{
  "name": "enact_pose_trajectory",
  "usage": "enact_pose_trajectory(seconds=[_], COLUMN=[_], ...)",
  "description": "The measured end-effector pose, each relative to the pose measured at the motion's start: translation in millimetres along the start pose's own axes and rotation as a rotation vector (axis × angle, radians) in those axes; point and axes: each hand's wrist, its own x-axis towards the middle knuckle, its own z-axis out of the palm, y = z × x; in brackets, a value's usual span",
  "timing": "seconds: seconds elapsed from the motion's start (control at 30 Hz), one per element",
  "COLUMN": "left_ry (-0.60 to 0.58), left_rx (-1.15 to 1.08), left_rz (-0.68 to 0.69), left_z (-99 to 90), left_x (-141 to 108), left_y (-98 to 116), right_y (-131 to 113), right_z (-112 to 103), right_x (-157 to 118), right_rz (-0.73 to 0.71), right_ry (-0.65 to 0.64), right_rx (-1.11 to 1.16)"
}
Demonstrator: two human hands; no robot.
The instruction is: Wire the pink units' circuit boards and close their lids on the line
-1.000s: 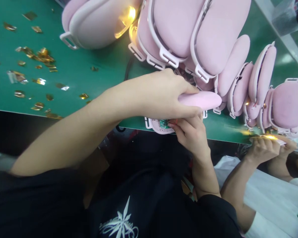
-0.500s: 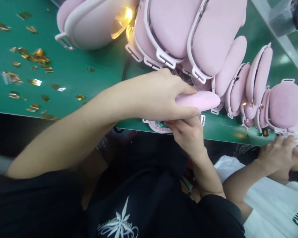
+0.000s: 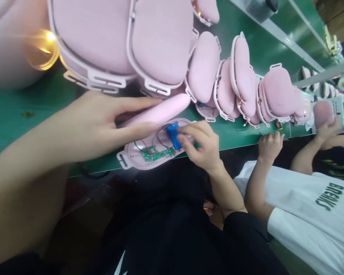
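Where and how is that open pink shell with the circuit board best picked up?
Probably by the near rim of the open pink shell, coming from the wearer's side, where it reaches the table's edge. It lies hollow side up with the circuit board and thin wires inside, so fingers should stay on the outer wall.

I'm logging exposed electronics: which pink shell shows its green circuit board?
The open shell between the left hand and right hand, at the near edge of the table; it alone shows a green board.
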Motion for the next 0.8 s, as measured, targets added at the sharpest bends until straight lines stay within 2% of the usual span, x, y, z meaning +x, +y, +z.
enact_pose_trajectory(seconds=[0.07, 0.2, 0.3, 0.4, 0.53, 0.67, 0.8], left_ry=[0.044, 0.075, 0.099, 0.107, 0.075, 0.053, 0.067], left_rx=[-0.043, -0.083, -0.073, -0.110, -0.194, -0.156, -0.123], left_rz=[-0.015, 0.021, 0.009, -0.010, 0.022, 0.082, 0.176], left_z=[2.9, 5.4, 4.5, 3.9, 6.1, 10.2, 14.5], left_x=[-5.7, -12.7, -14.7, -17.0, -19.5, -19.2, -17.2], left_y=[4.2, 13.3, 16.0, 16.4, 13.9, 5.9, -3.7], right_y=[0.6, -10.2, -19.8, -24.5, -24.1, -21.9, -18.2], right_z=[-2.0, 5.6, 8.0, 3.7, 0.6, 5.8, 13.6], right_x=[10.2, 33.4, 38.0, 30.0, 18.2, 14.7, 13.1], right_rz=[0.082, 0.063, 0.041, -0.009, -0.098, -0.075, -0.138], right_ry=[-0.021, -0.212, -0.200, -0.177, -0.246, -0.308, -0.276], right_rx=[-0.060, -0.212, -0.255, -0.161, 0.114, 0.131, 0.148])
